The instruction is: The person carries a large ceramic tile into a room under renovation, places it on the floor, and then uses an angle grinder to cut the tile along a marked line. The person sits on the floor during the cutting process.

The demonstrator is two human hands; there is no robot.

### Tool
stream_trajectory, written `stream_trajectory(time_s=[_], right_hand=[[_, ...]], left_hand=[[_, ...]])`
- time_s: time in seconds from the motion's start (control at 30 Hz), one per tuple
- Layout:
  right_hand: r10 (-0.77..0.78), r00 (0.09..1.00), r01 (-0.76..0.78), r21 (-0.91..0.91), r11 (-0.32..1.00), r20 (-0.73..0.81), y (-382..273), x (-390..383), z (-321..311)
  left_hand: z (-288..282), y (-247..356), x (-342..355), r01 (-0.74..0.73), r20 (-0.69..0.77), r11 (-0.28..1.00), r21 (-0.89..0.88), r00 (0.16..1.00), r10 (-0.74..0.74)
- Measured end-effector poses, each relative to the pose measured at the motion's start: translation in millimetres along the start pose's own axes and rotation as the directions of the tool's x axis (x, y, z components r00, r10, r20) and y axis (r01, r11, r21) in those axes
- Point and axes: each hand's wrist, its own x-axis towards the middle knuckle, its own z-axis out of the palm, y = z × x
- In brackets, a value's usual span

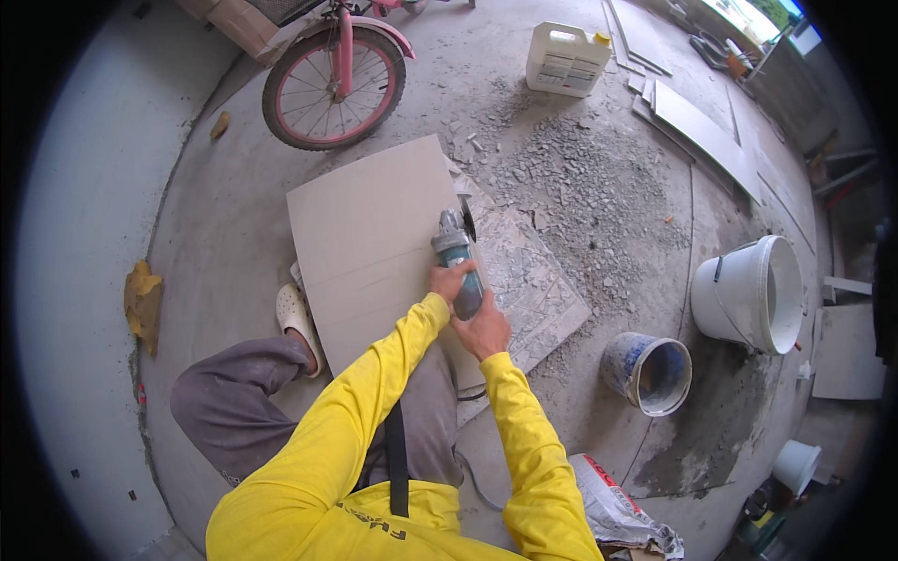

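Observation:
Both of my hands are wrapped round a teal angle grinder [456, 252]. My left hand [451, 283] grips its body just behind the grey head, and my right hand [485, 327] closes on the rear end. The grinder's dark disc [468, 217] stands upright at the right edge of a large beige tile [365, 220]; whether it touches the tile I cannot tell. Faint lines run across the tile's face. Beneath it, turned at an angle, lies a scratched, dusty board [533, 280]. A cord [475, 481] trails past my right leg.
Grey rubble [599, 196] is strewn beyond the board. A pink bicycle's wheel [334, 86] stands at the far left, a white jug [567, 60] farther back. At right are a white bucket [720, 290], a smaller stained bucket [622, 365] and a torn bag [617, 510]. Cut tile strips [706, 140] lie far right.

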Motion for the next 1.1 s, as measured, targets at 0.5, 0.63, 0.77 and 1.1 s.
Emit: stream_trajectory(time_s=[0.5,0.63,0.77,1.1], right_hand=[[0.01,1.0,-0.01,-0.003,1.0,0.004,0.2,6.1,2.9],[0.029,0.999,-0.029,-0.013,1.0,0.018,-3.1,12.0,3.6],[0.01,1.0,-0.01,-0.005,1.0,-0.012,-5.1,16.7,6.4],[-0.087,0.994,0.094,0.101,0.991,-0.068,-20.0,11.1,-13.4]], left_hand=[[0.1,1.9,3.0,-0.007,0.021,1.0,-0.029,1.0,0.007],[0.1,4.0,12.5,-0.014,0.018,1.0,-0.026,1.0,0.015],[-0.5,7.9,15.8,0.003,0.011,1.0,-0.018,1.0,-0.003],[1.0,33.5,-6.9,-0.11,0.113,0.975,-0.195,0.985,0.134]])
